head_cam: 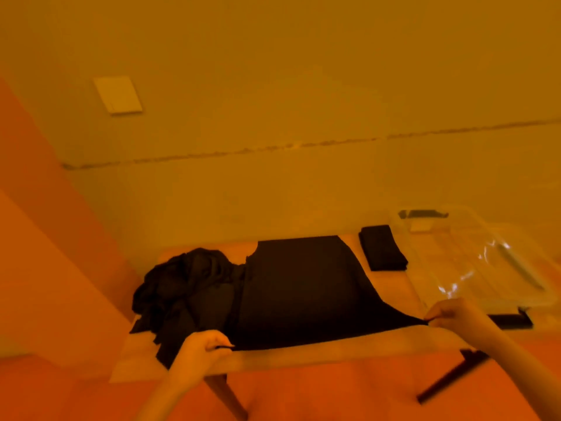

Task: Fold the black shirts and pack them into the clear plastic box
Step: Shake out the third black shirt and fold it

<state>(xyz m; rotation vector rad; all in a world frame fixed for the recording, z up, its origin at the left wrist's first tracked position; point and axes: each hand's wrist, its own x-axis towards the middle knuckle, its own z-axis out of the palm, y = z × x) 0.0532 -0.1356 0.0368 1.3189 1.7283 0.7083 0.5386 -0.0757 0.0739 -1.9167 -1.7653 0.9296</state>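
Black shirt (303, 287) lay spread flat mid-table (303, 357), its near hem pinched by the left hand (203, 344) at seven o'clock and right hand (446, 314) at four, apparently pulling it taut for folding. Clear plastic box (473, 256) waited at two o'clock.

Two bare forearms are seen entering from the lower edge of the view, each ending in a bare hand: the left hand (204, 344) and the right hand (448, 314). No sleeves, gloves, rings or watches can be made out. Everything is tinted by a strong orange cast, and fine detail is blurred.
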